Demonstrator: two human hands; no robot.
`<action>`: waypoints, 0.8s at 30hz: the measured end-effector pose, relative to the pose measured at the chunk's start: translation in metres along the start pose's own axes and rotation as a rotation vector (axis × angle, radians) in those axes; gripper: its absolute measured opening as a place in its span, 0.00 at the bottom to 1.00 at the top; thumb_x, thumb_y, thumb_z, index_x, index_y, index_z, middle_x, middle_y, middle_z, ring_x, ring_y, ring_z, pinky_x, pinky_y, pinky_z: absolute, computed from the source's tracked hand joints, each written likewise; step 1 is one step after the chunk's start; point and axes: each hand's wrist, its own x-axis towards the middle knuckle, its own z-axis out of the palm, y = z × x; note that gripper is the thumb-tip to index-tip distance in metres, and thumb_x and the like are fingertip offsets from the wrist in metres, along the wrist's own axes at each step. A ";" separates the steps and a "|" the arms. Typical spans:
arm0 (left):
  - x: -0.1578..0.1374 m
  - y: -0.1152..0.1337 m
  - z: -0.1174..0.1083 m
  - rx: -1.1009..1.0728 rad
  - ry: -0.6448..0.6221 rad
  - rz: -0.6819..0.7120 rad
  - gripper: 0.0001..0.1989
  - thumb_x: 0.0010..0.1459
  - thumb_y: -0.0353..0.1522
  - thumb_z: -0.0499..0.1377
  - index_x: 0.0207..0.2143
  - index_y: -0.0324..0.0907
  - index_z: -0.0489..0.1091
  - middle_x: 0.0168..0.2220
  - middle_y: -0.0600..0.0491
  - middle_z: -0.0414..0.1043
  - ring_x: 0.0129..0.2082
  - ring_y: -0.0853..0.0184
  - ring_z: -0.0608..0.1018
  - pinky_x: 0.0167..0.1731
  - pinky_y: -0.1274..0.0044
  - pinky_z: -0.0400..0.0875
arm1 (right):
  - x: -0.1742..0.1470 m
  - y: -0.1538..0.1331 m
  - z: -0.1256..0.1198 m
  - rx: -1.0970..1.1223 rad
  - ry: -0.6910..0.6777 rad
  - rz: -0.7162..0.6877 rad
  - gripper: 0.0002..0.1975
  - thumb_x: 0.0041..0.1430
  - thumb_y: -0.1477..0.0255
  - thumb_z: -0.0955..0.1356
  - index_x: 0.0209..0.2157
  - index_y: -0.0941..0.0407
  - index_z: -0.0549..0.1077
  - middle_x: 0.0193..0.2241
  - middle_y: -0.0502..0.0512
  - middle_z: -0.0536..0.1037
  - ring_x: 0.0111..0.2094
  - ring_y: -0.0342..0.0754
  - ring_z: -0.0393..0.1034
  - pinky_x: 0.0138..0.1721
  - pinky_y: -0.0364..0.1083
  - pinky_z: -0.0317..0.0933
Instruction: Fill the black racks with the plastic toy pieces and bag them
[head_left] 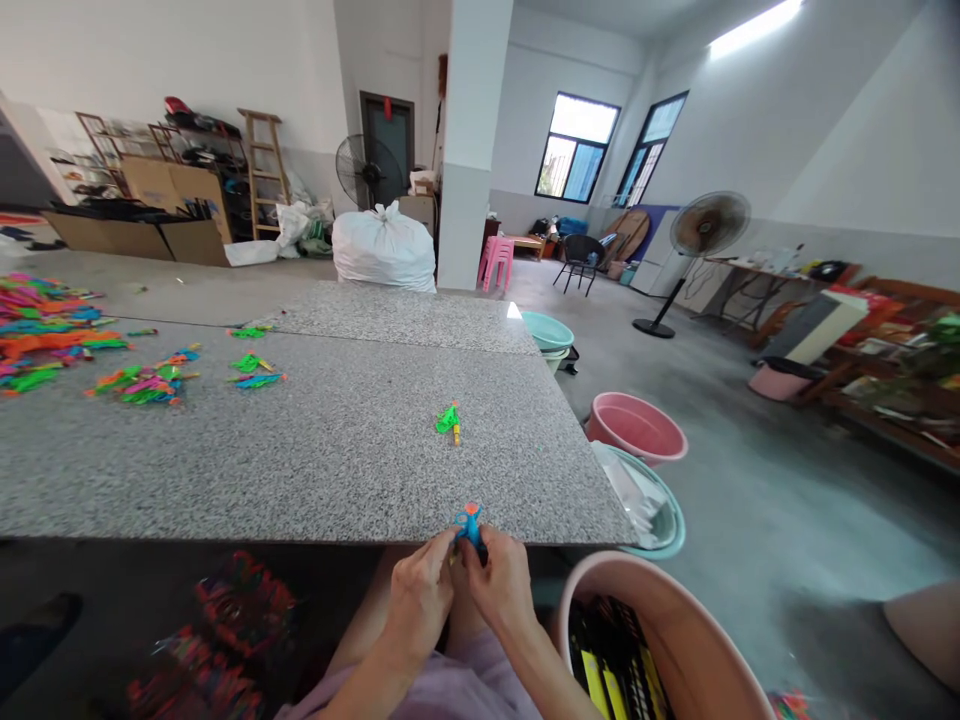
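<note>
Head | speckled grey tabletop (337, 450) | blue piece (470, 524) in fingers (490, 545) | white sack (382, 250) beyond

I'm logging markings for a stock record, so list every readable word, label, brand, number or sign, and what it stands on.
No text can be read anywhere.
Blue plastic piece in the left hand and right hand: no lettering discernible.
Black-and-yellow strips in the pink tub: any print too small to read.
Cardboard box by the shelves: any print too faint and blurred to read.
</note>
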 end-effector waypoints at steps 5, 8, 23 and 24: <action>0.009 0.004 0.000 -0.127 -0.031 -0.121 0.15 0.57 0.26 0.54 0.44 0.44 0.76 0.33 0.49 0.80 0.30 0.63 0.81 0.31 0.77 0.72 | 0.000 -0.004 0.006 0.128 0.008 0.132 0.15 0.61 0.63 0.61 0.25 0.56 0.68 0.20 0.57 0.73 0.22 0.47 0.65 0.25 0.44 0.49; 0.016 0.004 -0.006 -0.176 -0.060 -0.160 0.12 0.57 0.27 0.54 0.38 0.44 0.76 0.32 0.51 0.80 0.29 0.64 0.80 0.31 0.77 0.71 | 0.005 0.000 -0.007 0.469 -0.186 0.210 0.15 0.57 0.57 0.64 0.31 0.55 0.66 0.25 0.55 0.75 0.25 0.47 0.70 0.27 0.44 0.60; 0.015 0.029 -0.012 -0.774 -0.287 -0.400 0.15 0.51 0.32 0.64 0.43 0.39 0.71 0.36 0.49 0.75 0.32 0.66 0.77 0.37 0.74 0.72 | 0.002 -0.009 -0.031 0.881 -0.256 0.471 0.23 0.49 0.49 0.69 0.29 0.55 0.62 0.17 0.49 0.73 0.17 0.44 0.68 0.23 0.43 0.64; 0.017 0.031 -0.013 -0.887 -0.284 -0.489 0.17 0.49 0.33 0.66 0.42 0.39 0.72 0.34 0.50 0.75 0.31 0.66 0.76 0.35 0.75 0.72 | 0.001 -0.008 -0.030 0.819 -0.251 0.426 0.22 0.50 0.50 0.69 0.28 0.55 0.63 0.16 0.49 0.72 0.17 0.43 0.66 0.21 0.43 0.62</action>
